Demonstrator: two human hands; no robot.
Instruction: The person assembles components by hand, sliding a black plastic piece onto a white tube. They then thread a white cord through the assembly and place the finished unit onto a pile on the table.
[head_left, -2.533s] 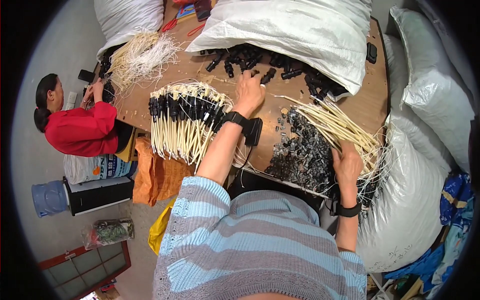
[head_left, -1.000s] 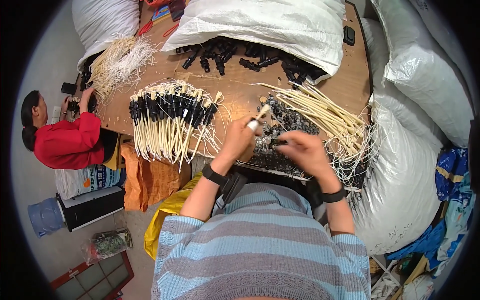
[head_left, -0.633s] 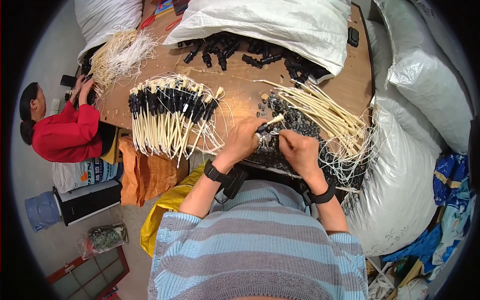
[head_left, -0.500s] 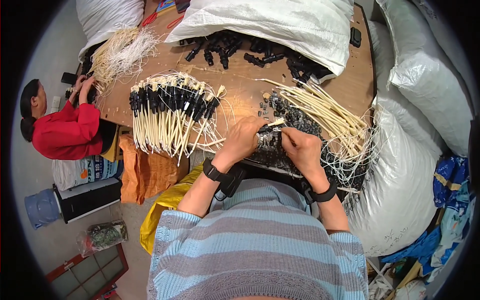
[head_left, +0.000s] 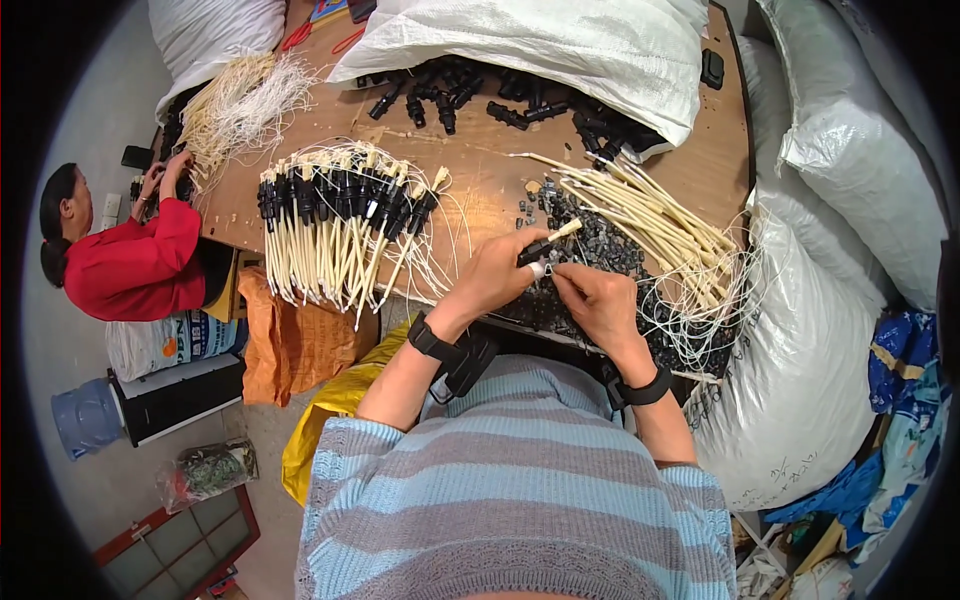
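Observation:
My left hand (head_left: 497,272) is closed around a black plastic fitting (head_left: 534,252), with a cream-coloured tip sticking out toward the upper right. Something white covers a fingertip of that hand. Just to the right, my right hand (head_left: 603,302) pinches at a white thread or small piece beside the fitting; what lies between the fingers is too small to make out. Under and beyond both hands spreads a pile of small dark plastic pieces (head_left: 615,250). Right of it lies a bundle of cream tubes (head_left: 650,215) with loose white strings.
A row of assembled black fittings with cream tubes (head_left: 335,215) lies at left. A white woven sack (head_left: 540,55) spills black fittings (head_left: 440,105) at the back. Full white sacks (head_left: 800,370) crowd the right side. A co-worker in red (head_left: 135,255) handles tubes at far left.
The fitting in my left hand has tilted up, its cream tip now higher and further right. My right hand has shifted slightly left and down, a little apart from the fitting.

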